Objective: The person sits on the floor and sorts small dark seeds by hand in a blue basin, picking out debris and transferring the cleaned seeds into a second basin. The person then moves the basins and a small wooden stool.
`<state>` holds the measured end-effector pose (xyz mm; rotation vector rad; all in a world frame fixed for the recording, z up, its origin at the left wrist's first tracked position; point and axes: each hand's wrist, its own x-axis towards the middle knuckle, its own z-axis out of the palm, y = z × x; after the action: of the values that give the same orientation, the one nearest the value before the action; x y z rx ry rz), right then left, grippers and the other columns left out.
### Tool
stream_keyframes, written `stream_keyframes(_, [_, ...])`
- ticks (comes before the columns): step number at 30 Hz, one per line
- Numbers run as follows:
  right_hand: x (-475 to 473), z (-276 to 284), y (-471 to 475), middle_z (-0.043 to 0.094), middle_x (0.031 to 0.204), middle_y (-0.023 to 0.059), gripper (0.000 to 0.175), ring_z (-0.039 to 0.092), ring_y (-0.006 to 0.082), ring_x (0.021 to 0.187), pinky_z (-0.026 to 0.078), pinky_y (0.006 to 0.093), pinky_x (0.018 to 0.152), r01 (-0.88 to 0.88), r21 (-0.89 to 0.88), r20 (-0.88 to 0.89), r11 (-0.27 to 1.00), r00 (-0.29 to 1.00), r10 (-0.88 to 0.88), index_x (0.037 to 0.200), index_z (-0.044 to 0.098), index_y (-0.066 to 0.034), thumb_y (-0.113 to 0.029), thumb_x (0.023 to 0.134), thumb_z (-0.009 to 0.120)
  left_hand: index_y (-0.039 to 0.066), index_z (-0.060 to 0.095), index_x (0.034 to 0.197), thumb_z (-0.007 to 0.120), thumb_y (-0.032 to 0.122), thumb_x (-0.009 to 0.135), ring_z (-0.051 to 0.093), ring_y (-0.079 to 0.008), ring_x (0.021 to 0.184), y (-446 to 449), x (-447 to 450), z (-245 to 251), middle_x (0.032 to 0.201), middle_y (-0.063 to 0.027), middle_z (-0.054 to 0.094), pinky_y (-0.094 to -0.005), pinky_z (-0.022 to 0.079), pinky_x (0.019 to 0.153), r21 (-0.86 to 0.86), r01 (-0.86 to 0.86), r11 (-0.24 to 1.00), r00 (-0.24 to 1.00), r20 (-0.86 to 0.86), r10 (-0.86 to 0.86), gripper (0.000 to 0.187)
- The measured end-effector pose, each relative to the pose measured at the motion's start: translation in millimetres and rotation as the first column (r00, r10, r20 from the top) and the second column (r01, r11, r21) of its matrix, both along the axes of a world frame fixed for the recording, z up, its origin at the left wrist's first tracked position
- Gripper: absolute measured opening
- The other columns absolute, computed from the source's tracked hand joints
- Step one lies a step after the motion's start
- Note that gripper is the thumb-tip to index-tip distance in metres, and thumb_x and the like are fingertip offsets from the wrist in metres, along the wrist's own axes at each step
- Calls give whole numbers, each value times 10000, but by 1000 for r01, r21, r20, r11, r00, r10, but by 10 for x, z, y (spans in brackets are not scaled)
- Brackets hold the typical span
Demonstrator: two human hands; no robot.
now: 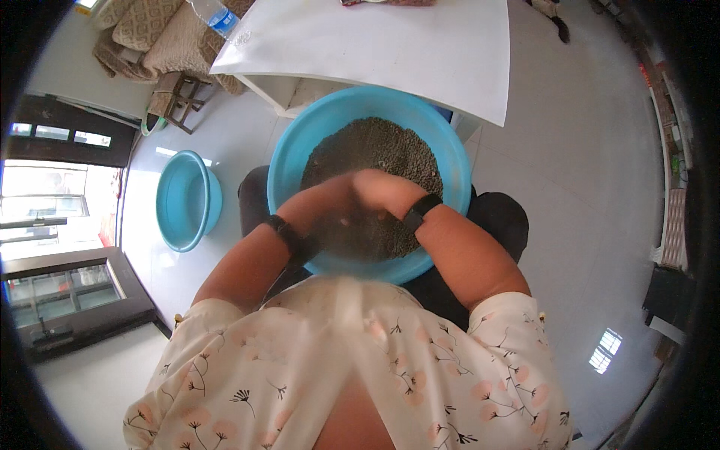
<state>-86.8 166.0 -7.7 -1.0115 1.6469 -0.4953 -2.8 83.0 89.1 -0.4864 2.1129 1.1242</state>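
A large round blue plastic basin (458,163) stands between my knees and holds a heap of small dark brown-grey pellets or grains (413,152). Both of my hands are over the heap, close together near its middle, with a dark band on each wrist. My left hand (382,188) comes in from the right, its fingers bent down and partly hidden. My right hand (332,194) comes in from the left and overlaps it, blurred. Whether either hand holds any grains is not visible.
Just beyond the basin is a white table (394,50), with a plastic bottle (222,22) at its left corner. A second blue basin (185,199) stands on the floor at the left, near a small stool (183,98). Further left is an open door (79,304).
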Motion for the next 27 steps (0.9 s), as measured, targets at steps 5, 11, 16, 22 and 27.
stream_keyframes(5, [-77, -3, -174, 632, 1048, 198, 291, 613, 312, 913, 468, 409, 781, 388, -133, 224, 912, 908, -353, 1063, 592, 3, -186, 917, 426, 41, 494, 1232, 745, 55, 660, 523, -281, 1141, -229, -48, -375, 1182, -150, 583, -372, 406, 968, -126, -129, 984, 976, -189, 104, 624])
stream_keyframes(11, [-281, 169, -227, 604, 1005, 237, 179, 577, 389, 954, 451, 432, 812, 188, -484, -316, 855, 873, -371, 948, 576, -12, -128, 881, 458, 55, 431, 1290, 694, -7, 689, 476, -299, 1185, -278, 24, -732, 1253, -152, 519, -387, 394, 982, 17, -447, 895, 778, -487, 398, 659])
stream_keyframes(16, [-444, 403, -124, 611, 930, 218, 143, 576, 388, 898, 458, 435, 770, 177, -492, -390, 852, 830, -398, 943, 556, -11, -79, 818, 541, 78, 414, 1318, 635, 50, 710, 358, -319, 1276, -57, 118, -800, 1299, -148, 458, -446, 340, 1030, 58, -103, 993, 788, -605, 117, 648])
stream_keyframes(22, [-494, 425, -99, 616, 908, 212, 130, 582, 388, 891, 467, 454, 755, 156, -442, -431, 884, 827, -361, 891, 577, -10, -101, 799, 578, 145, 410, 1347, 595, 262, 756, 233, -338, 1343, 473, 234, -718, 1389, -127, 344, -585, 302, 1015, -709, 443, 549, 519, -297, -801, 630])
stream_keyframes(27, [-457, 181, -21, 623, 906, 200, 147, 585, 373, 893, 471, 444, 764, 21, -437, -525, 899, 806, -273, 870, 605, -4, -109, 767, 603, 222, 396, 1362, 637, 352, 763, 187, -377, 1347, 411, 70, -480, 1427, -109, 292, -675, 283, 963, -643, 458, 614, 748, -95, -657, 658])
